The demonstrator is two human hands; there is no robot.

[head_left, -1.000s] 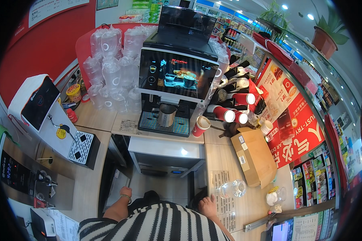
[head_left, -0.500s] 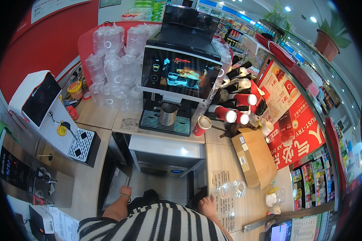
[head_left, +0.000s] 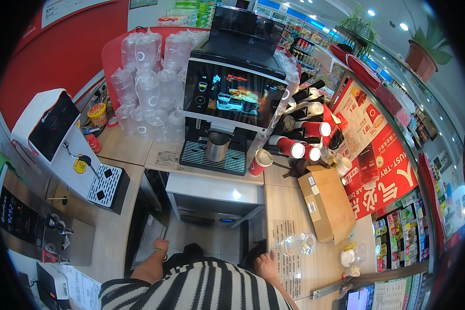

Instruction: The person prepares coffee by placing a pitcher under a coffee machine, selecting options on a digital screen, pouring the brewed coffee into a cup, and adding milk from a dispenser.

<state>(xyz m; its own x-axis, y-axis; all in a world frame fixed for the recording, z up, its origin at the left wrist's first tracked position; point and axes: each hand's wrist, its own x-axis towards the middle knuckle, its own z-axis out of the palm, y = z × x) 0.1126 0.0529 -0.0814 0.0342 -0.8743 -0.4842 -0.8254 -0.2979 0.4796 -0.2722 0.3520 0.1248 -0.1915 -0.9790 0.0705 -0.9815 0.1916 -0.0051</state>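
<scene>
On the wooden counter (head_left: 280,202) printed label sheets (head_left: 289,262) lie just beside the person's right hand (head_left: 265,265), which is at the edge with fingers loosely open, while the left hand (head_left: 160,245) reaches forward, curled, its grip impossible to tell, above a bracelet (head_left: 161,253).

At the lower right of the frame we've got the pale, wood-grained countertop (head_left: 323,271), its left edge running nearly straight up and down. Flat on it, close to that edge, we see white paper strips (head_left: 289,264) with rows of dark print. And here's the clear, colourless, round-walled plastic cup (head_left: 299,244), catching the light at the strips' right side; upright or tipped, we can't tell. Over at the lower left we spot the pale grey, flat-sided panel (head_left: 148,239), slanting, upper end toward the right.
</scene>
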